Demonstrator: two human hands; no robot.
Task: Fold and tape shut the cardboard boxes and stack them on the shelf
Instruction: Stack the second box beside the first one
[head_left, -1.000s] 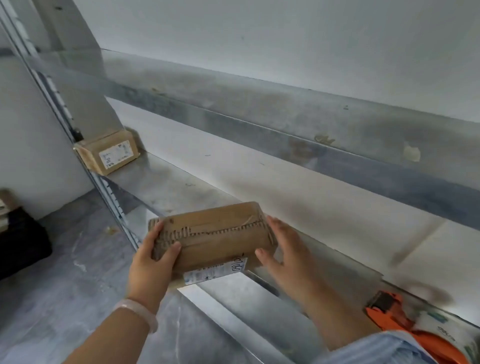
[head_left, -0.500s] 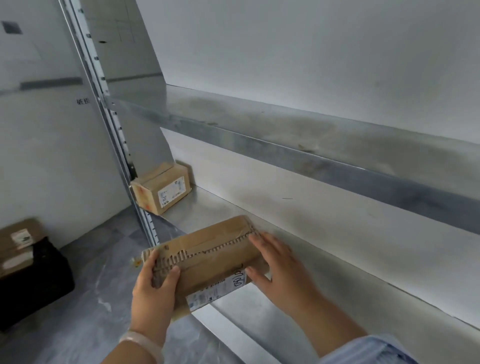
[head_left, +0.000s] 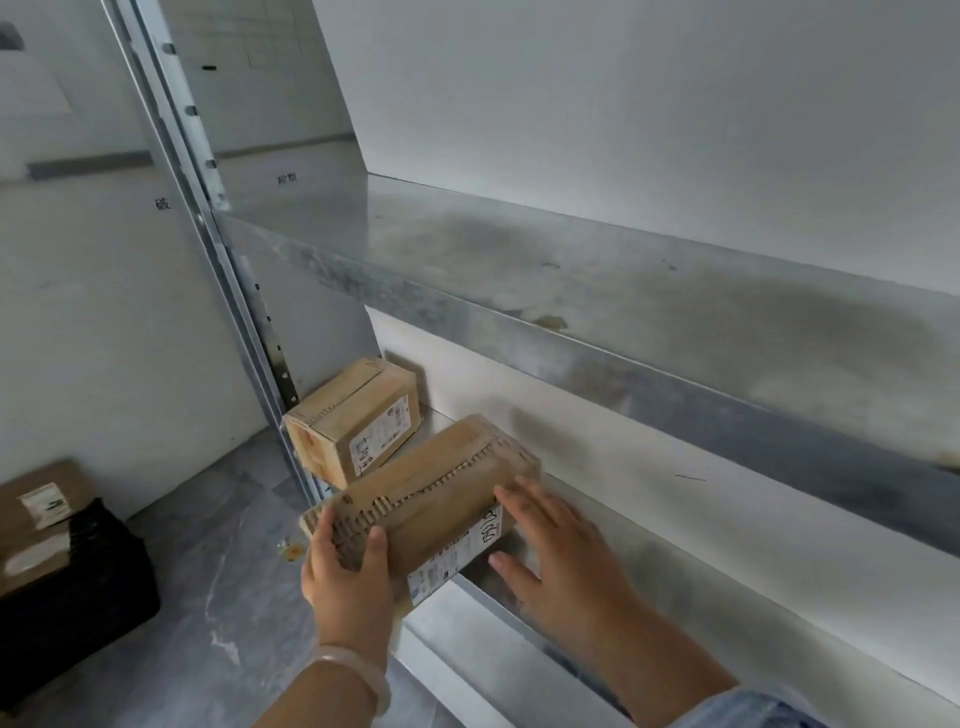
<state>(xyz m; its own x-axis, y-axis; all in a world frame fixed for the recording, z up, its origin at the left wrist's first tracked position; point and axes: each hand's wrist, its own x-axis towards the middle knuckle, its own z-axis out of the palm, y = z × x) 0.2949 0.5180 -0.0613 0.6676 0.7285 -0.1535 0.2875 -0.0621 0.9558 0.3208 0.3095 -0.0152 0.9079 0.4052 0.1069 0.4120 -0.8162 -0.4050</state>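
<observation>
"Cardboard box (head_left: 431, 499): where is it placed?"

"It is held over the front edge of the lower shelf (head_left: 753, 561), with its near end hanging out past the lip, above the floor. Whether its underside is set down on the metal cannot be told."

"How is it gripped?"

"The near end is gripped by the left hand (head_left: 348, 566), with the thumb on the labelled side and the fingers wrapped round the end. The right hand (head_left: 561, 551) is laid flat against the labelled side, fingers straight and spread, nothing clasped."

"What is judged done?"

"Folding and taping are judged finished for this box: a serrated tape seam is seen along its top. A second taped box (head_left: 358, 421) is already set at the shelf's left end, by the upright (head_left: 244, 312). What is left is judged to be pushing this box in and squaring it with the other. A further parcel (head_left: 41, 499) is seen on a black crate (head_left: 78, 587); whether it is part of the job cannot be told."

"Which way is it pointed?"

"The long axis is laid diagonally, from near left toward the back wall at far right, roughly level, seam upward. Contact with the second box cannot be judged."
</observation>
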